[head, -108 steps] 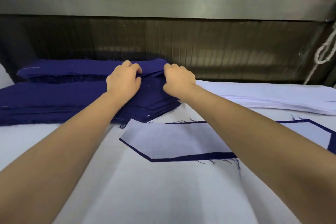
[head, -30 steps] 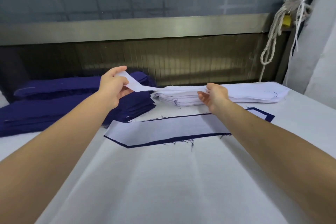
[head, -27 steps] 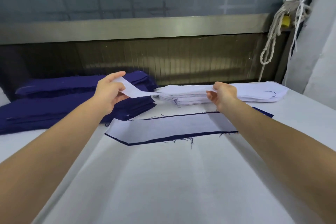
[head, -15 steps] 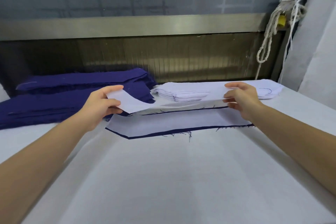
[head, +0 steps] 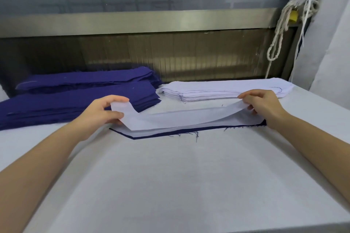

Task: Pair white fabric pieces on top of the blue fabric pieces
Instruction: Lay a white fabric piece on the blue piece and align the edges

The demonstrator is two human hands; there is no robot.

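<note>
DESK: What do the hands have?

PHOTOGRAPHER: One long white fabric piece point(head: 180, 119), stretched between them. The left hand point(head: 98, 113) pinches its pointed left end between thumb and fingers. The right hand point(head: 263, 106) pinches the right end at the fingertips. Each grip is closed on the cloth, and both forearms reach in from the bottom corners.

DESK: Where does the piece sit?

PHOTOGRAPHER: Just above the counter point(head: 180, 185), raised at both ends and sagging in the middle. It hangs over a blue fabric piece point(head: 170, 133) that lies flat on the counter. Only the dark front border of the blue one shows, with loose threads trailing from it. A pale layer shows just inside that border, under the held piece. Whether the sagging middle touches what lies below, I cannot tell.

DESK: And the supply?

PHOTOGRAPHER: It is at the back of the counter. Two blue stacks sit at the left, the near blue stack point(head: 75, 104) in front of the far blue stack point(head: 85, 79). The white stack point(head: 217, 91) lies at the right, just beside them. The right hand is just in front of the white stack.

DESK: Background?

PHOTOGRAPHER: A metal rail point(head: 151, 22) runs along the wall, and a knotted white rope point(head: 278, 43) hangs at the far right.
</note>
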